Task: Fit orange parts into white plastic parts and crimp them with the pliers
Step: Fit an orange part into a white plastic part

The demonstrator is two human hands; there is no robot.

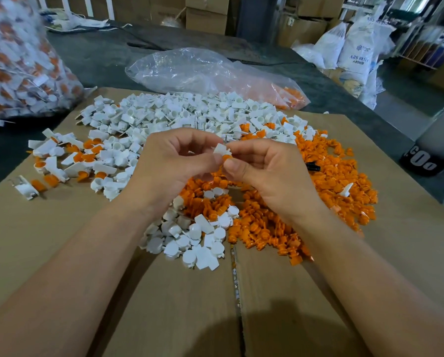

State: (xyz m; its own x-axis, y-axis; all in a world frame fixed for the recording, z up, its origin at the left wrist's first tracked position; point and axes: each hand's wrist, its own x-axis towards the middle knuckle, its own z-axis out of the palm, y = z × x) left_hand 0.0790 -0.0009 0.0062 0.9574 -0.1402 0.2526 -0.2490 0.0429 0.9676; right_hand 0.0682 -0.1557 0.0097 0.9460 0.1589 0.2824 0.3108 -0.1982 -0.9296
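White sacks (354, 45) (one printed "ABS") stand upper right; brown cartons (206, 15) stack top centre, behind grey table cover (99, 55).

Seen from the sheet's middle, bare cardboard (61, 253) lay open from 7 round to 9 o'clock, free for a hand to pass. White parts (179, 114) crowded 10 to 1 o'clock, orange parts (331, 181) 2 to 5, and a small white cluster (197, 240) sat close at 6. Beyond, a clear bag (202, 70) blocked 12 and a stuffed bag (17, 68) 10.

Stacked cartons (206, 14), white sacks (354, 45) behind.
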